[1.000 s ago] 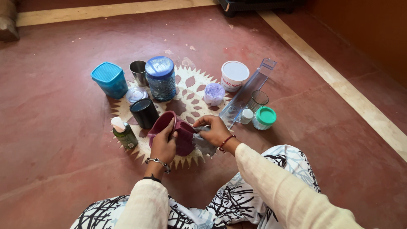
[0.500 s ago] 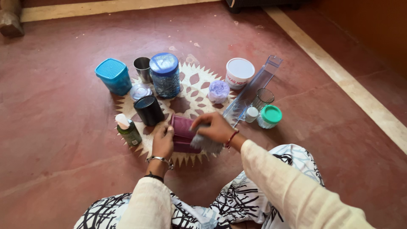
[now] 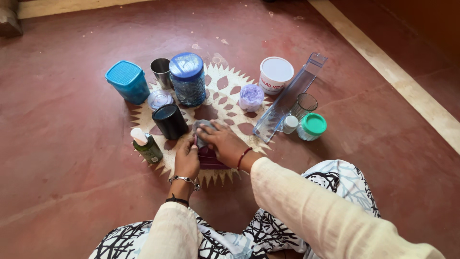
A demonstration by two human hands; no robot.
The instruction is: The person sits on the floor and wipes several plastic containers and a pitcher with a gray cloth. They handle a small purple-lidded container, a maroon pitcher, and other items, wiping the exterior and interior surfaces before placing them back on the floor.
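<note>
**Hands on the maroon container, with jars and cups set around**

While the left hand (image 3: 187,160) grips the near left edge of the maroon container (image 3: 209,158), the right hand (image 3: 221,141) lies across its top, fingers spread and pressing a grey cloth (image 3: 201,128) against it. The maroon container rests on the near part of the pale star-shaped floor mat (image 3: 225,88), just in front of the person's lap; its contents are hidden by the hands.

Containers around it:

- Black cylindrical cup (image 3: 170,121): upright on the mat, just beyond the left hand. Contents cannot be told.
- Green bottle with a white cap (image 3: 146,145): upright at the mat's left edge, capped.
- Blue-lidded jar (image 3: 187,79): upright at the far side of the mat, lid on, holding something bluish and patterned.
- Steel tumbler (image 3: 160,72): just left of that jar, open.
- Blue square box (image 3: 127,81): on the red floor (image 3: 67,158), lid closed.
- Small clear lid (image 3: 159,99): flat, between the box and the black cup.
- Small lilac tub (image 3: 250,97): closed, on the mat.
- White tub (image 3: 276,75): lid on, beyond the lilac tub.
- Clear plastic tray (image 3: 292,98): long, tilted, lying at the mat's right edge.
- Clear glass (image 3: 304,104): upright beside the tray, apparently empty.
- Small white-capped bottle (image 3: 289,123) and green-lidded jar (image 3: 312,126): side by side, both closed.
</note>
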